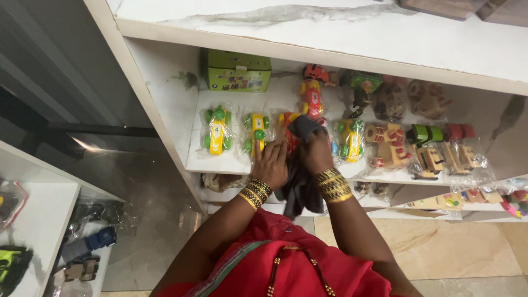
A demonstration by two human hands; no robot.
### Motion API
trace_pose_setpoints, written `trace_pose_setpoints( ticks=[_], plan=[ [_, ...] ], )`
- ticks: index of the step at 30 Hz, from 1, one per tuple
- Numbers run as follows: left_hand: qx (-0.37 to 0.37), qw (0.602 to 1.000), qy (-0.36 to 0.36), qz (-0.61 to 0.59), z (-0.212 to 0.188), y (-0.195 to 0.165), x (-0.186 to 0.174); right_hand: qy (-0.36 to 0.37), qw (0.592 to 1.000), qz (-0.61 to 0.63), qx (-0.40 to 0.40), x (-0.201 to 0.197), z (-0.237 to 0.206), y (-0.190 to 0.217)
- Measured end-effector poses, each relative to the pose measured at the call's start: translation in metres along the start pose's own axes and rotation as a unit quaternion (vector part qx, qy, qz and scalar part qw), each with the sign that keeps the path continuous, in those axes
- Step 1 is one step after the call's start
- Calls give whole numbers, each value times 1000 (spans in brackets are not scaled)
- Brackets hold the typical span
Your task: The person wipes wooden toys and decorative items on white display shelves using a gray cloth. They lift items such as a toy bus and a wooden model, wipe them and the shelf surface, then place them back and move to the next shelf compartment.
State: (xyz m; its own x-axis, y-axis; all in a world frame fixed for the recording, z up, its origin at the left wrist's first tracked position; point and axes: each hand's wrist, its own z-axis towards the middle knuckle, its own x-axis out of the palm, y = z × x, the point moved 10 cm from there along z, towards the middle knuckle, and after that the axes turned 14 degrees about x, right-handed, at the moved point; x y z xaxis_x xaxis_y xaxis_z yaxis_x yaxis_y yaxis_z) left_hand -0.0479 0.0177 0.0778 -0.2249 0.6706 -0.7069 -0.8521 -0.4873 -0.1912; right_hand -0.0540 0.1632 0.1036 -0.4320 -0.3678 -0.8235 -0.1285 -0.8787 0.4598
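The dark grey cloth (301, 165) is right at the front edge of the white shelf (192, 159), bunched at its top end over the wrapped toys and trailing down past the shelf lip. The right hand (316, 151) is closed around the cloth's upper part, pressing it against a red and yellow toy car (287, 129) in clear wrap. The left hand (270, 164), just left of the cloth, lies flat with fingers spread on that same car's wrapping; it grips nothing. Both wrists carry stacks of gold and dark bangles, and the two hands sit close together with the cloth between them.

Left of the cloth, a yellow car with green wheels (257, 132) stands in its plastic bag, and further left another yellow and green car (216, 130). Behind the cloth, toward the back of the shelf, there is a red and yellow racer (311, 98) and a green cardboard box (238, 71). Right of the cloth, a yellow car with blue wheels (350, 140), then wooden block toys (385, 144), a green and red vehicle (426, 133), all bagged.

The shelf is white with grey marble veining, and a thick slab of the same sits above the cloth as the next level up. Below the cloth, lower shelves hold more wrapped toys. Far left of the cloth, a separate white unit (38, 220) carries a blue truck (99, 239). The floor is pale polished stone.
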Motion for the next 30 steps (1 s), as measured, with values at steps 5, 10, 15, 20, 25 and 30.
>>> trace_pose_setpoints(
  ticks=[5, 10, 15, 20, 25, 30],
  plan=[
    [15, 999, 11, 29, 0, -1, 1, -39, 991, -130, -24, 25, -43, 21],
    [5, 1000, -14, -1, -2, -1, -4, -22, 995, 41, -83, -12, -81, 20],
    [4, 1000, -19, -8, 1, -2, -6, 72, 990, 116, 39, -45, -75, 7],
    [8, 1000, -5, 11, 1, -3, -5, -14, 978, 204, 38, -116, -72, 16],
    [16, 999, -13, 30, -4, -6, -5, -74, 994, 70, -32, -95, -80, 5],
    [12, 999, -2, 46, 1, -7, -5, -5, 988, -123, 93, -9, -113, -67]
  ],
)
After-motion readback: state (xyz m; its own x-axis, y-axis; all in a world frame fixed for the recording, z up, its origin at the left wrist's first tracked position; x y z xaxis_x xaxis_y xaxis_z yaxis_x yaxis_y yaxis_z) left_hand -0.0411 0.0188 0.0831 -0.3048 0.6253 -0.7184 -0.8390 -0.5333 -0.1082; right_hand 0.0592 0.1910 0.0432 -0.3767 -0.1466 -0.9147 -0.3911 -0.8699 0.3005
